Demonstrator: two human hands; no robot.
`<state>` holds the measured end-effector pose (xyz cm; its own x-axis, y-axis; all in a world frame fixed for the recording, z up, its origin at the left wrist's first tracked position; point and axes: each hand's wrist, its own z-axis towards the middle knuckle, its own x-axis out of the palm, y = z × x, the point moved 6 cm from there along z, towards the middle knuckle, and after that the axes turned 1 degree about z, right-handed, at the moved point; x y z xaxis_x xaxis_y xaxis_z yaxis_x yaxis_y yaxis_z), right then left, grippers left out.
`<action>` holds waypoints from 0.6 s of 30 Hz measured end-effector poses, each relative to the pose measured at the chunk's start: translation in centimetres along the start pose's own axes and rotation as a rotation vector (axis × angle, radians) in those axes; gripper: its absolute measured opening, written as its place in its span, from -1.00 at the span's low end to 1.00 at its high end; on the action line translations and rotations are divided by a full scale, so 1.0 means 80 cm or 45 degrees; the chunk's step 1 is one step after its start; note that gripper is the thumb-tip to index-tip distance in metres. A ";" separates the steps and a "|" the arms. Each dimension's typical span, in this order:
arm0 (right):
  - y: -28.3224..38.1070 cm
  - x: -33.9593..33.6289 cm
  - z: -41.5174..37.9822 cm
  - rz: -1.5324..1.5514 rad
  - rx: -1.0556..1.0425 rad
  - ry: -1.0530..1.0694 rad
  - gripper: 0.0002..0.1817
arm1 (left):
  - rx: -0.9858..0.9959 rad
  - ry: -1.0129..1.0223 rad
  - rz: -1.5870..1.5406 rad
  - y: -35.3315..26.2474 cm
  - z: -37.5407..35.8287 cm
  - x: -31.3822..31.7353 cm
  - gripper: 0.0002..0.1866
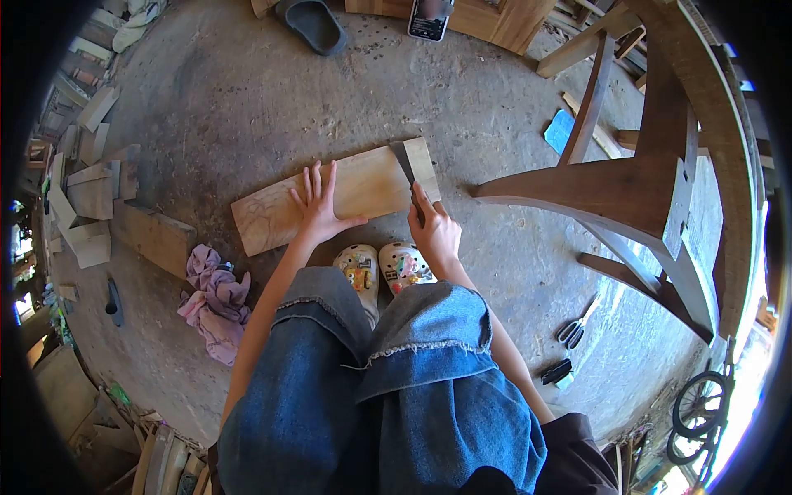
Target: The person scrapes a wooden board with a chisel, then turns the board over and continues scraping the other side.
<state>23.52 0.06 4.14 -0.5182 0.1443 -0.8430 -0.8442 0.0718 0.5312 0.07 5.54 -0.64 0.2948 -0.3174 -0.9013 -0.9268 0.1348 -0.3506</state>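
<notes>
A pale wooden board [373,183] lies slantwise on the concrete floor in front of my shoes. My left hand [318,208] presses flat on its near-left half, fingers spread. Near the board's right end, my right hand [435,231] is closed around the dark handle of a flat, dark-bladed hand tool [403,162]. Its blade lies across the board's width and points away from me. Whether the blade has teeth is too small to tell. My shoes [357,268] stand just behind the board's near edge.
A crumpled pink cloth [216,301] lies at left beside a wood plank [153,235] and stacked offcuts [89,183]. Curved wooden furniture [594,194] stands at right. Scissors [577,323] lie near my right side. A grey clog [313,26] and a phone [429,21] are ahead.
</notes>
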 end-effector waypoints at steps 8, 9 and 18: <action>-0.008 -0.009 -0.041 0.005 0.046 0.082 -0.48 | -0.014 0.023 0.022 0.002 0.000 0.003 0.47; -0.007 -0.009 -0.039 -0.008 0.046 0.077 -0.48 | -0.005 0.011 0.021 0.002 0.001 0.002 0.47; -0.007 -0.009 -0.033 0.019 0.092 0.105 -0.47 | -0.011 0.030 0.040 0.001 0.001 0.001 0.48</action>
<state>23.97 -2.71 4.25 -0.5425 0.0645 -0.8376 -0.8258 0.1415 0.5459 0.01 5.65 -0.75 0.2604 -0.3350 -0.9055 -0.9373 0.1372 -0.3204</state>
